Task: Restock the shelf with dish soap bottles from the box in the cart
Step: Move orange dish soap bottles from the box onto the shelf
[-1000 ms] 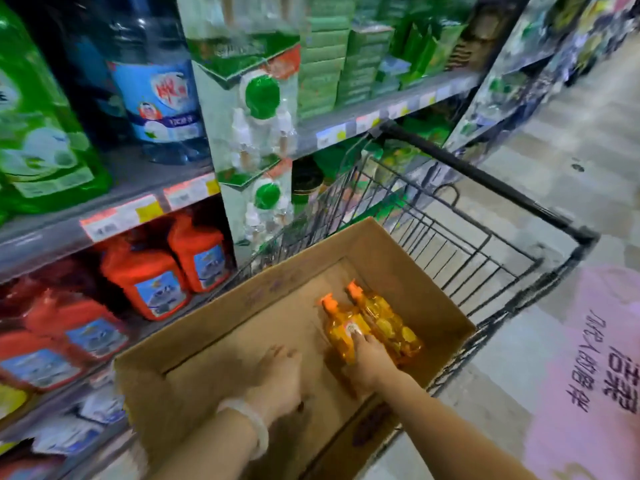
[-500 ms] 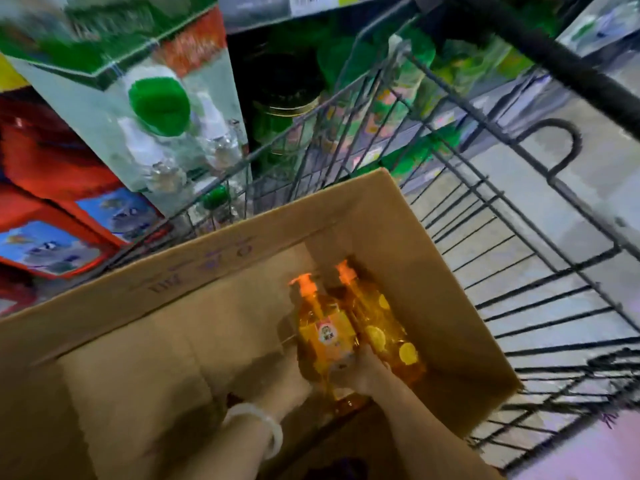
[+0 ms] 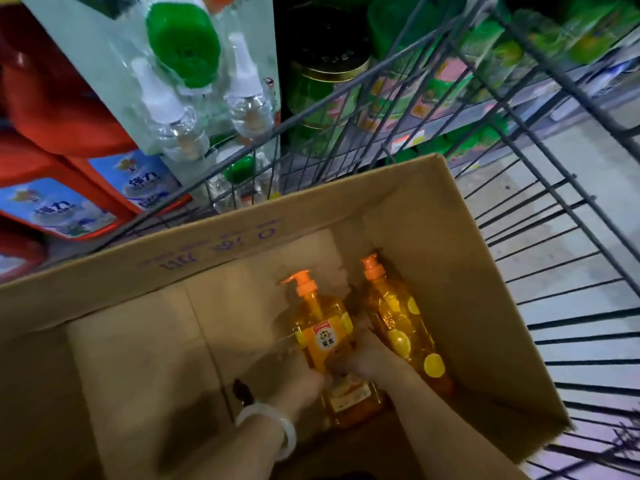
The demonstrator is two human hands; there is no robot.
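Two orange dish soap bottles with orange pump tops lie in the open cardboard box (image 3: 221, 244), which sits in the wire cart (image 3: 540, 216). My left hand (image 3: 298, 379) and my right hand (image 3: 367, 355) both grip the left bottle (image 3: 322, 330) around its lower body, one on each side. This bottle's label faces up. Close beside it on the right, against the box's right wall, lies the second bottle (image 3: 405, 327), printed with lemon slices. A white bangle (image 3: 284, 431) sits on my left wrist.
Beyond the cart's wire side stand shelves with red detergent jugs (image 3: 62, 199), a hanging pack with a green cap and clear vials (image 3: 187, 64), and green products (image 3: 443, 81). The rest of the box floor is bare cardboard. Tiled floor shows through the cart at right.
The view has dropped and closed in on the box. My left hand has moved from the bare box floor onto the left bottle, joining my right hand. The bottle's top has risen slightly.
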